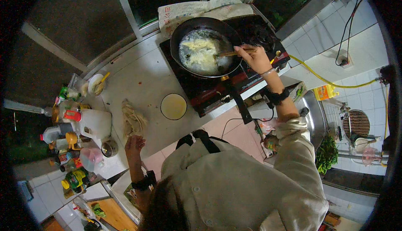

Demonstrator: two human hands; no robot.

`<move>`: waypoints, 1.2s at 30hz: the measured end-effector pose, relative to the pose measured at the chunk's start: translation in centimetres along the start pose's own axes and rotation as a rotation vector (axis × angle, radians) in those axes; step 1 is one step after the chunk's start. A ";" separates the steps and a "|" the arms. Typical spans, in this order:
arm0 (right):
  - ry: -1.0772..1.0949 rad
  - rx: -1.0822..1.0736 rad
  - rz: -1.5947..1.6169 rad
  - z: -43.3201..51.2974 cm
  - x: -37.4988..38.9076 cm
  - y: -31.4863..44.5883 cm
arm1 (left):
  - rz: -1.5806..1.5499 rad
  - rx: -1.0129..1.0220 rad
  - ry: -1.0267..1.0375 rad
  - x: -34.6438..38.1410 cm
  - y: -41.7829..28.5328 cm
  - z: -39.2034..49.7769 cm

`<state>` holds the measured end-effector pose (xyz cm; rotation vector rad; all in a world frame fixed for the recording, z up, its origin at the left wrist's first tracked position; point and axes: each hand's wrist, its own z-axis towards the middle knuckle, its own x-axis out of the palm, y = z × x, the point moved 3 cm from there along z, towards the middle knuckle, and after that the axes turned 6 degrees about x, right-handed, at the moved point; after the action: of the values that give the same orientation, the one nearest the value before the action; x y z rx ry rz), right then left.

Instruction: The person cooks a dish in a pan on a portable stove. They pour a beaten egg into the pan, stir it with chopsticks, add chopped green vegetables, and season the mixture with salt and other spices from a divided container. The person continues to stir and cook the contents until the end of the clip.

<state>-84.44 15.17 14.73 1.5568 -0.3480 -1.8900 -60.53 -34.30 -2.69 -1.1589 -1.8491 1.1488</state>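
My right hand (pixel 253 58) grips a pair of wooden chopsticks (pixel 230 53), whose tips reach into a black wok (pixel 178 36) on the gas stove (pixel 205 100). Pale yellow, egg-like food (pixel 201 50) lies in whitish, bubbling liquid with dark green bits. The wok's handle (pixel 241 105) points towards me over the stove's front edge. My left hand (pixel 135 144) is at the counter's front edge, by a crumpled beige cloth (pixel 132 117); its fingers are partly curled, and I cannot tell whether they touch the cloth. A dark-rimmed bowl (pixel 173 106) of pale yellow contents stands between cloth and stove.
Bottles, a white jug (pixel 95 124) and a glass jar (pixel 109 148) crowd the counter's left side, with a small bowl (pixel 96 84) behind. A yellow gas hose (pixel 333 83) runs right from the stove. Leafy greens (pixel 326 154) lie beside the steel sink (pixel 315 121). A cutting board (pixel 113 213) is lower left.
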 end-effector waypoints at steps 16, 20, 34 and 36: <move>-0.165 0.044 -0.188 -14.4 -0.4 9.3 | -0.039 0.011 0.126 -2.1 1.7 0.5; -0.189 0.036 -0.271 -14.8 0.8 10.4 | -0.088 -0.032 0.117 -1.8 1.3 0.5; -0.008 -0.208 0.049 -15.1 14.6 14.9 | 0.024 0.004 0.081 -4.4 2.3 -1.5; 0.038 -0.186 0.003 -14.7 18.8 13.1 | 0.065 0.037 0.075 -4.3 2.3 -2.2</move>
<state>-67.86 -3.63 4.11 1.4652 -0.1533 -1.8313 -56.21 -37.01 -4.22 -1.2325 -1.7388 1.1547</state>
